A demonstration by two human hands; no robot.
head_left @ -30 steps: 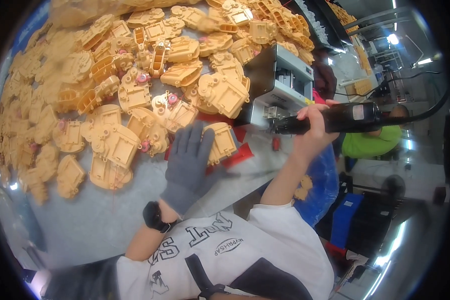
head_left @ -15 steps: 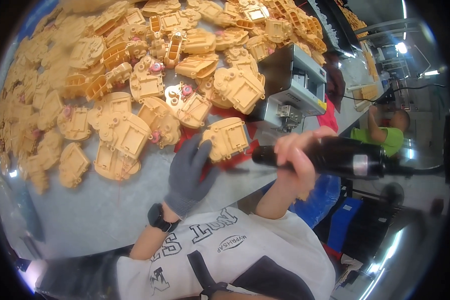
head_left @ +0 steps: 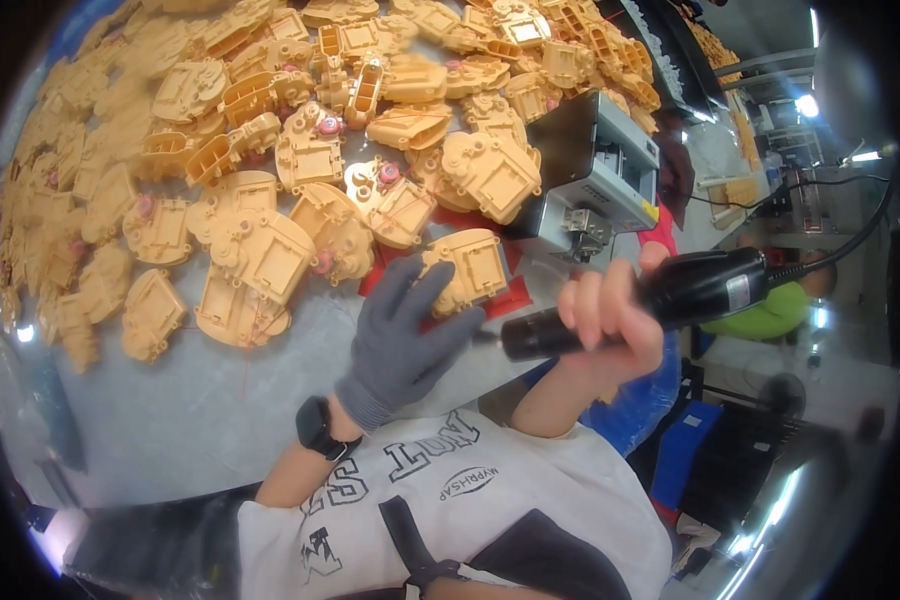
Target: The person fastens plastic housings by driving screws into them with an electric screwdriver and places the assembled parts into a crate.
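Note:
A yellow-orange plastic housing [head_left: 473, 268] lies on a red fixture [head_left: 510, 300] at the table's near side. My left hand [head_left: 400, 335], in a grey glove, is at the housing's lower left edge with its fingers spread; whether they press on it I cannot tell. My bare right hand [head_left: 615, 320] is wrapped round a black electric screwdriver [head_left: 705, 288], held sideways. The screwdriver's nose points left, and its tip is close to my gloved thumb and partly hidden there.
Many similar housings [head_left: 260, 250] are heaped over the left and far table, some with pinkish-red round parts. Beyond the fixture stands a grey and black box-shaped machine [head_left: 595, 165]. A cable [head_left: 860, 235] runs from the screwdriver's rear. Another person in green [head_left: 770, 310] is at right.
My right hand has tilted the screwdriver, its nose lower and its rear higher. The left hand has shifted right, its fingers spreading and its thumb nearing the screwdriver's tip.

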